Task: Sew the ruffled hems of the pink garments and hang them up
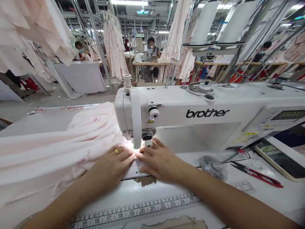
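Pale pink fabric (64,149) lies in soft folds across the left of the white sewing table (152,203) and runs under the presser foot (146,136) of a white Brother sewing machine (207,113). My left hand (111,167), wearing a gold ring, lies flat on the fabric just before the foot. My right hand (159,160) rests palm-down beside it on the needle plate (135,170), fingertips at the fabric's edge. The needle point is hidden behind the foot and the fabric.
Red-handled thread snips (257,175), a clear round disc (213,167) and a phone (278,159) lie right of the machine. A printed ruler scale (135,211) runs along the table's front. Pink garments hang overhead, and co-workers (151,52) sit at machines beyond.
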### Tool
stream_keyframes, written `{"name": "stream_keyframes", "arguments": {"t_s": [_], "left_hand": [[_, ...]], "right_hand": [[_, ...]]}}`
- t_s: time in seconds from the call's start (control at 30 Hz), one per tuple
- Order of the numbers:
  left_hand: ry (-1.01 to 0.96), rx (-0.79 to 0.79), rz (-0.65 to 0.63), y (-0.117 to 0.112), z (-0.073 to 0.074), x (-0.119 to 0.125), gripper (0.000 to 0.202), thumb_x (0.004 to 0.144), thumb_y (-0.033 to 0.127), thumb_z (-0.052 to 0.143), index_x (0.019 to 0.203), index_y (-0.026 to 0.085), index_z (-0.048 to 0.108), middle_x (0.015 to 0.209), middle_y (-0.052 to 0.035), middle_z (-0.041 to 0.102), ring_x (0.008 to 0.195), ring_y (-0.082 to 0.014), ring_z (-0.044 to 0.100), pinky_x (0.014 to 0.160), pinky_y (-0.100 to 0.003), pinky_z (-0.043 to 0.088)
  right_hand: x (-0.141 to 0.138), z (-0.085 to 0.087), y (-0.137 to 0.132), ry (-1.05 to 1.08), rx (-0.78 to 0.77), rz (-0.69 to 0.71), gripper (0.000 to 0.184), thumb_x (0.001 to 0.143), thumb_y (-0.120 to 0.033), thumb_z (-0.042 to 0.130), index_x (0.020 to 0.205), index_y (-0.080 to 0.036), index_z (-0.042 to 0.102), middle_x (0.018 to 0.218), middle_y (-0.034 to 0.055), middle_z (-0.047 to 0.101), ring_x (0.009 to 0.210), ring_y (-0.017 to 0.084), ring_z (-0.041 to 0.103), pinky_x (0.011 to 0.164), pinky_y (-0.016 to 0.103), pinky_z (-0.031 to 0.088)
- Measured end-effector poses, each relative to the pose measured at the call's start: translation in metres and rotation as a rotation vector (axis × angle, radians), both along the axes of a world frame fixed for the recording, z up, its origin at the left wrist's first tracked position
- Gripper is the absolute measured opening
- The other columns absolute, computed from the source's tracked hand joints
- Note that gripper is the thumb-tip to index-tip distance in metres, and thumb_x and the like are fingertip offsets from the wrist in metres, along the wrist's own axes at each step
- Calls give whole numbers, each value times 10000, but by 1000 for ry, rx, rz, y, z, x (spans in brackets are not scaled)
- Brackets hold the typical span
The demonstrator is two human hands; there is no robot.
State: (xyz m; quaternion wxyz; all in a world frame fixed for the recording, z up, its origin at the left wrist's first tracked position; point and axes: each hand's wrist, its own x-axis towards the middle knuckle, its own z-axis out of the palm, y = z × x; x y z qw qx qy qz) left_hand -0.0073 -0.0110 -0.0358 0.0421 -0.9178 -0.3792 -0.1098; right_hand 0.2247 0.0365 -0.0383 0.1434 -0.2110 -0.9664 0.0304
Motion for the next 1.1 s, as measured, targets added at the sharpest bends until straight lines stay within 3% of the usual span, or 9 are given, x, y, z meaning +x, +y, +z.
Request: {"name": "stream_keyframes", "arguments": {"t_s": [0.3,0.53,0.8,1.1], "left_hand": [[-52,67,-13,0,-11,-8,385,881,80,404,1204,151,602,1185,-104,675,1067,-243,609,940,-409,475],[-30,19,15,9,-12,-7,402,870,80,440,1235,122,603,1200,-128,674,1097,-255,619,994,-431,461],[-10,21,72,18,-18,-9,502,813,0,394,1273,111,562,1288,-150,616,1212,-264,554,1010,-445,466],[12,44,112,21,-19,-4,538,766,1,383,1249,113,590,1257,-148,638,1188,-260,570,1040,-457,445]], "right_hand": [[-1,2,-2,-79,47,-48,341,968,-465,526,1190,-209,563,1208,58,600,1213,257,437,1152,510,194],[-2,-4,-1,-86,88,-135,527,915,-605,524,1251,-199,530,1319,102,545,1279,297,377,1169,562,161],[0,-5,2,-46,35,-180,512,933,-601,496,1260,-208,531,1273,102,565,1267,289,394,1171,537,190],[1,-3,2,-9,-34,-187,443,942,-587,492,1197,-234,572,1216,80,564,1243,265,412,1175,517,181]]}}
